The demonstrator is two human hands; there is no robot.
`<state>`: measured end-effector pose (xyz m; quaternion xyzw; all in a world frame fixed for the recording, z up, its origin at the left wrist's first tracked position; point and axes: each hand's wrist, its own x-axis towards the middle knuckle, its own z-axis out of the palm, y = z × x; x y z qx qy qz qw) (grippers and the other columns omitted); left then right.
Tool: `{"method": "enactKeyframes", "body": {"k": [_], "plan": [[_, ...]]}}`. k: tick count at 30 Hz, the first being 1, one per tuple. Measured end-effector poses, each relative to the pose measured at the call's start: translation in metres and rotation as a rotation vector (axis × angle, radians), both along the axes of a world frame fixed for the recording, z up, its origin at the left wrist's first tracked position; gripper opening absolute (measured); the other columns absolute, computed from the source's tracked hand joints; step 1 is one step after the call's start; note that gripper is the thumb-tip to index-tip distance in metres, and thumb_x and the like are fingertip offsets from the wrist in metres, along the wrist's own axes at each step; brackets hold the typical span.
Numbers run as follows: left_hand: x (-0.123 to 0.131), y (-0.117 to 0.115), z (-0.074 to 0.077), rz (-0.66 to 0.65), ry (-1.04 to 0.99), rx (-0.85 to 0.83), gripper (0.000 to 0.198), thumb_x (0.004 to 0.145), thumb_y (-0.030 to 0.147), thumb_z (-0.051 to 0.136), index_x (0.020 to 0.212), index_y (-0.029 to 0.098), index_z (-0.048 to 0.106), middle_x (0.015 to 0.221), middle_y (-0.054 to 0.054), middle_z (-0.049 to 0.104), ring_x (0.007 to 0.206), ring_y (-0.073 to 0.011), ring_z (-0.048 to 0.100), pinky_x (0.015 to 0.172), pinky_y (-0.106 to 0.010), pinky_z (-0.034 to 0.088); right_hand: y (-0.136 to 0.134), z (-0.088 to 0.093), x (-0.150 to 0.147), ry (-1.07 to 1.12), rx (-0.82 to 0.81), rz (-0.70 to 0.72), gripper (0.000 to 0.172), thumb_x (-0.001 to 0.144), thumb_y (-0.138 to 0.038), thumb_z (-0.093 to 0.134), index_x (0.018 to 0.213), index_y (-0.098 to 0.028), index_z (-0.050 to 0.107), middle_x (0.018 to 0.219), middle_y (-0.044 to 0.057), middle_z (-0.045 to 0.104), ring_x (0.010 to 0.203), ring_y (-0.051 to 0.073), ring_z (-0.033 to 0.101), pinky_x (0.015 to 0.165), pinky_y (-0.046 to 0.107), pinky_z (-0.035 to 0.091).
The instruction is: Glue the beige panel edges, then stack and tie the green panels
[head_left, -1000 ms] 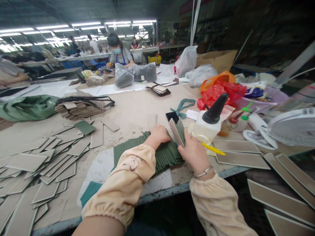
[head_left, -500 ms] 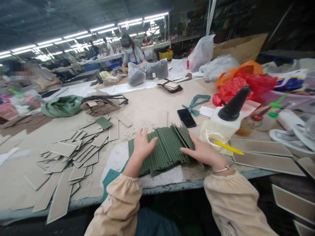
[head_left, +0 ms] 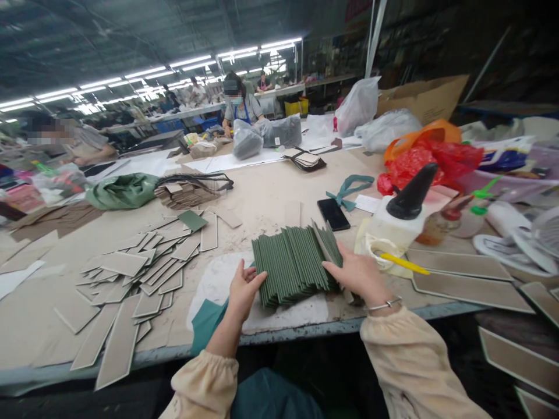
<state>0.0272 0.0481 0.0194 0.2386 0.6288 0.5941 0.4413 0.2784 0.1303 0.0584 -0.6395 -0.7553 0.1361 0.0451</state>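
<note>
Two hands (head_left: 243, 292) (head_left: 361, 276) flank a row of green panels (head_left: 292, 265).

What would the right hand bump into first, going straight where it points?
The right hand would probably first meet the right end of the row of green pieces. It seems to touch them now, though exact contact is hard to see.
</note>
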Motion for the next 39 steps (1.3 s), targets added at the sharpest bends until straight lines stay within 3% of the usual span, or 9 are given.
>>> {"method": "enactKeyframes", "body": {"k": [4,11,17,21,25,27,30,35,39], "plan": [[0.008,0.001,0.000,-0.183,-0.084,0.049,0.050,0.068,0.030,0.078,0.112,0.015,0.062,0.112,-0.011,0.068,0.104,-0.0267,0.064,0.097,-0.041,0.048,-0.012,0.000,-0.024,-0.032,0.051,0.048,0.067,0.089,-0.052,0.041,0.144,-0.015,0.037,0.099,0.015,0.071,0.092,0.029,0.067,0.076,0.036,0.045],[-0.029,-0.030,-0.004,-0.106,0.064,0.040,0.052,0.070,0.028,0.074,0.118,0.018,0.060,0.117,-0.009,0.066,0.112,-0.0266,0.059,0.103,-0.041,0.042,-0.033,0.003,-0.064,-0.023,0.101,0.210,0.057,0.091,-0.049,0.041,0.141,-0.024,0.043,0.090,0.011,0.070,0.086,0.026,0.067,0.073,0.035,0.046],[-0.036,-0.040,-0.012,-0.019,0.225,-0.033,0.044,0.075,0.031,0.067,0.116,0.018,0.061,0.115,-0.009,0.066,0.112,-0.0268,0.058,0.103,-0.040,0.041,-0.033,-0.009,-0.085,0.080,0.121,0.210,0.063,0.090,-0.057,0.039,0.142,-0.021,0.043,0.113,0.017,0.062,0.098,0.029,0.063,0.083,0.038,0.047],[-0.036,-0.036,-0.014,-0.069,0.393,-0.037,0.051,0.081,0.038,0.061,0.126,0.015,0.054,0.125,-0.013,0.060,0.118,-0.0271,0.054,0.106,-0.042,0.037,-0.025,-0.018,-0.086,0.205,0.039,0.169,0.074,0.090,-0.062,0.036,0.148,-0.016,0.031,0.138,0.022,0.046,0.119,0.033,0.053,0.097,0.042,0.042],[-0.045,-0.042,-0.018,-0.005,0.568,-0.096,0.071,0.082,0.047,0.058,0.140,0.011,0.039,0.146,-0.018,0.040,0.136,-0.0288,0.036,0.114,-0.043,0.027,-0.020,-0.021,-0.080,0.276,0.089,0.183,0.083,0.089,-0.065,0.034,0.152,-0.013,0.018,0.151,0.024,0.028,0.138,0.036,0.030,0.107,0.046,0.033],[-0.049,-0.046,-0.020,0.000,0.616,-0.102,0.070,0.082,0.048,0.058,0.139,0.011,0.040,0.146,-0.018,0.038,0.137,-0.0287,0.035,0.115,-0.043,0.026,-0.020,-0.023,-0.078,0.230,0.163,0.259,0.074,0.089,-0.062,0.038,0.150,-0.021,0.028,0.154,0.019,0.022,0.141,0.037,0.021,0.109,0.051,0.029],[-0.054,-0.051,-0.021,-0.028,0.746,-0.122,0.062,0.079,0.045,0.061,0.131,0.012,0.050,0.141,-0.018,0.044,0.134,-0.0293,0.039,0.114,-0.043,0.028,-0.022,-0.025,-0.083,0.145,0.197,0.334,0.058,0.090,-0.055,0.042,0.141,-0.029,0.044,0.154,0.014,0.028,0.141,0.039,0.019,0.107,0.056,0.029],[-0.061,-0.044,-0.010,-0.025,0.966,-0.185,0.059,0.081,0.044,0.058,0.128,0.009,0.053,0.141,-0.021,0.042,0.135,-0.0309,0.038,0.113,-0.044,0.030,-0.023,-0.024,-0.091,0.209,0.100,0.382,0.069,0.088,-0.060,0.042,0.143,-0.018,0.042,0.154,0.016,0.028,0.142,0.038,0.017,0.111,0.054,0.027],[-0.060,-0.011,0.013,-0.099,1.071,-0.127,0.054,0.086,0.044,0.053,0.130,0.012,0.053,0.137,-0.017,0.050,0.132,-0.0280,0.042,0.113,-0.044,0.030,-0.020,-0.024,-0.073,0.360,-0.008,0.393,0.084,0.084,-0.062,0.048,0.151,-0.017,0.023,0.157,0.018,0.014,0.143,0.032,0.021,0.112,0.048,0.028]]}}
